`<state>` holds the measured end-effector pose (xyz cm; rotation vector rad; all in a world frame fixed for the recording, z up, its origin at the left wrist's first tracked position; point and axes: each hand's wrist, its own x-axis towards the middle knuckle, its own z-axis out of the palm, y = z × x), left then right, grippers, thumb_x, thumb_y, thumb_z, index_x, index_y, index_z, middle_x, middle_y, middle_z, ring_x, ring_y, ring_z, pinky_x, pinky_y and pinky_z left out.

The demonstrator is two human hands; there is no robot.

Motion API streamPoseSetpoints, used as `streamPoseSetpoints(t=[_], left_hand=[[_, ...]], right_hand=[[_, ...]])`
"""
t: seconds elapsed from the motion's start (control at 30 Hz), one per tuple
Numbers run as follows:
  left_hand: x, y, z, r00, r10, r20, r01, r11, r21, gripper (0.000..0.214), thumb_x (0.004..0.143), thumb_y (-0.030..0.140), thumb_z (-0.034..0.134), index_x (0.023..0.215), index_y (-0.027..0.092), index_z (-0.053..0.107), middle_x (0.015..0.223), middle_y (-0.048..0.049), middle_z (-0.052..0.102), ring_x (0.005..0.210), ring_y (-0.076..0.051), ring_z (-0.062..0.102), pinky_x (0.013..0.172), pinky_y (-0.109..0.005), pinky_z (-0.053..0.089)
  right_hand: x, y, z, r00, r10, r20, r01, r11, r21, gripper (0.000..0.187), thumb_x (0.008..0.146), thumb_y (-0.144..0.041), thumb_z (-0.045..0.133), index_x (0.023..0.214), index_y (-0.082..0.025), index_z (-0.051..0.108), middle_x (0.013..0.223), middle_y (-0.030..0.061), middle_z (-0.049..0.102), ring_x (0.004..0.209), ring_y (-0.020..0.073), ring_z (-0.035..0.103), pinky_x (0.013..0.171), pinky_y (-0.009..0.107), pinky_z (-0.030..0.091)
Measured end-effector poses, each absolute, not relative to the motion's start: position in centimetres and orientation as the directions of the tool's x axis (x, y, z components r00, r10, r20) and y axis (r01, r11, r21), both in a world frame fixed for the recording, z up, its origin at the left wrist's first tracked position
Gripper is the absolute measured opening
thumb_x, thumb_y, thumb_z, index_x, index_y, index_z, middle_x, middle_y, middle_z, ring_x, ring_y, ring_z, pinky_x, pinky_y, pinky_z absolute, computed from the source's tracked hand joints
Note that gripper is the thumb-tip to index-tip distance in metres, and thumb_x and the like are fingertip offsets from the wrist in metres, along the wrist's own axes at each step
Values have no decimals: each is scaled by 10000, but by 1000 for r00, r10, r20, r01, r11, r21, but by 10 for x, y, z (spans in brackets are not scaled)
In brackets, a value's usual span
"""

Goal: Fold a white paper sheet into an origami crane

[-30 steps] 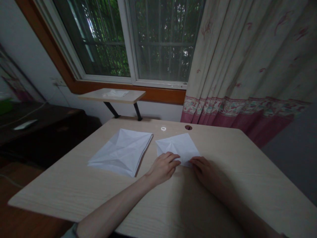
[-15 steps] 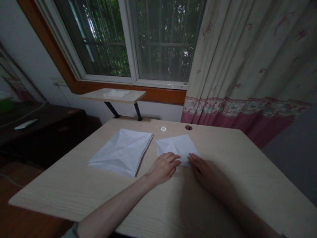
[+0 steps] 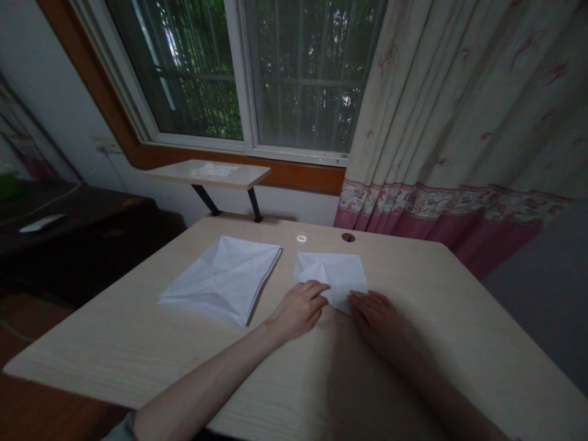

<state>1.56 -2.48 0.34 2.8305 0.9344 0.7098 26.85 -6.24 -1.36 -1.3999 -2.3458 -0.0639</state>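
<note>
A small folded white paper [image 3: 342, 269] lies on the desk in front of me, with creases fanning out at its left part. My left hand [image 3: 304, 306] is at the paper's near left edge, its fingers curved and closed over that edge. Its fingertips hide part of the fold. On the near right corner rests my right hand [image 3: 374, 312], fingers stretched out and lying flat on the paper. To the left of both hands lies a larger stack of creased white paper [image 3: 225, 278], touched by neither hand.
The light wooden desk [image 3: 184, 355] has a raised shelf [image 3: 179, 171] at the back left, with a crumpled white paper [image 3: 215, 170] on it. A round cable hole [image 3: 348, 237] sits near the back edge. Behind are a window [image 3: 303, 79] and a curtain [image 3: 441, 122].
The small paper has turned a little clockwise under my hands. Both hands keep nearly the same place on the desk. The larger stack has not been moved.
</note>
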Motion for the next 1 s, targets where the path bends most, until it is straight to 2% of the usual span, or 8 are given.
streamPoseSetpoints(t=[0.17,0.4,0.57,0.7,0.9,1.0], left_hand=[[16,-26,6,683,612,399,582,-786,208,210,891,121,552,1033,185,695,1335,-72,616,1112,-263,573,959,-412,513],[16,-26,5,637,655,406,629,-746,219,216,913,108,515,1063,188,648,1325,-75,625,1081,-245,606,939,-403,529],[14,-26,6,632,659,408,600,-749,280,282,901,99,512,1143,198,616,1363,-79,604,1176,-250,587,992,-409,527],[13,-25,4,650,655,385,587,-755,292,371,885,84,526,1221,204,625,1415,-92,567,1238,-261,564,1046,-439,507],[11,-23,-4,665,642,382,559,-767,316,399,857,62,544,1183,224,707,1470,-98,519,1309,-273,529,1092,-440,480],[11,-22,-5,673,627,393,535,-779,326,417,847,54,534,1181,226,716,1483,-95,509,1324,-268,523,1100,-435,478]], right_hand=[[264,-67,-7,-434,820,374,846,513,-144,362,938,-114,445,1162,-231,706,1175,88,746,1083,251,700,1102,548,419],[259,-73,1,-504,789,352,829,556,-57,344,908,-86,465,1092,-218,724,1121,91,762,1022,259,717,1053,519,472],[258,-77,3,-524,778,347,824,567,-28,327,912,-117,506,1130,-235,718,1133,70,762,1027,257,712,1014,482,502],[258,-78,2,-524,750,404,804,592,-57,270,936,-142,528,1105,-222,722,1114,70,766,992,242,716,994,447,510],[260,-71,-4,-482,757,440,793,591,-148,242,950,-141,526,1077,-207,721,1053,66,767,986,249,696,923,432,545],[261,-68,-7,-442,773,455,788,578,-215,254,976,-164,499,1102,-216,713,1081,78,754,1031,249,678,946,431,538]])
